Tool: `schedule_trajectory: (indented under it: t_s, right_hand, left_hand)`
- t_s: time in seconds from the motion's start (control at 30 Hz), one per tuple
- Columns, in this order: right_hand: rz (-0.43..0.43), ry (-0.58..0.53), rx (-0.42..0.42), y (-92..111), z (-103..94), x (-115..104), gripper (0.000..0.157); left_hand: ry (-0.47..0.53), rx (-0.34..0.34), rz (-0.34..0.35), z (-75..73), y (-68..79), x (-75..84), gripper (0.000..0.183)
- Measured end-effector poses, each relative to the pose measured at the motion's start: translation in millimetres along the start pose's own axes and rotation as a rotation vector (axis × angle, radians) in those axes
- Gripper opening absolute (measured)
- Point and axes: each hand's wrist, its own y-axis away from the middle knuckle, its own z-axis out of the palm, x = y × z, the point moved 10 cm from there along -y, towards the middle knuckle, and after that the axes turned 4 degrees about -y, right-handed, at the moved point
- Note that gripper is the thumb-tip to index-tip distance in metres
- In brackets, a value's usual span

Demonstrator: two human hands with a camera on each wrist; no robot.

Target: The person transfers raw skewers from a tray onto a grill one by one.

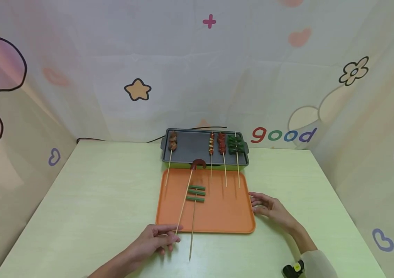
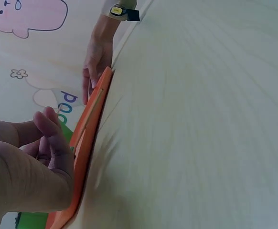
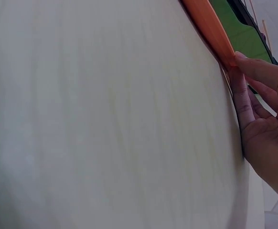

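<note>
My left hand point(image 1: 155, 239) pinches the lower end of a wooden skewer with a curled dark red piece point(image 1: 198, 163) at its tip. That skewer slants up over the orange tray point(image 1: 224, 216), its tip overlapping the grill's front edge in the head view. On the tray lies a skewer of several green bean-like sticks point(image 1: 196, 192), its bare end sticking out past the near rim. At the tray's right side, my right hand point(image 1: 271, 210) holds the rim; the right wrist view has the fingertips point(image 3: 240, 56) right at the orange edge.
Behind the tray stands a green grill with a dark plate point(image 1: 191, 148). It bears a brown meat skewer point(image 1: 173, 141) at left, and a striped skewer point(image 1: 211, 144), a red meat skewer point(image 1: 222, 143) and a green leafy skewer point(image 1: 235, 144) at right. A black cord point(image 1: 90, 139) runs behind.
</note>
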Motion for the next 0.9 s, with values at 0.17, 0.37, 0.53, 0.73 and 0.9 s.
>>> schedule_trajectory:
  t_s: [0.17,0.37,0.53,0.73,0.9]
  right_hand:
    - [0.008,0.007,0.01,0,-0.5,0,0.057]
    - [0.013,0.012,0.013,1,-0.6,-1,0.057]
    - [0.01,0.008,0.008,0,0.0,-1,0.057]
    - [0.008,0.013,0.01,1,-0.5,-1,0.057]
    - [0.013,0.02,0.019,1,-0.8,0,0.057]
  left_hand:
    - [0.017,0.013,0.043,1.1,-7.1,13.8,0.055]
    - [0.05,0.052,0.08,1.0,-20.7,25.5,0.055]
    - [0.09,0.101,0.102,-1.5,-34.0,35.3,0.054]
    - [0.106,0.165,0.114,-8.2,-47.9,45.6,0.049]
    - [0.115,0.199,0.136,-14.3,-60.9,51.3,0.046]
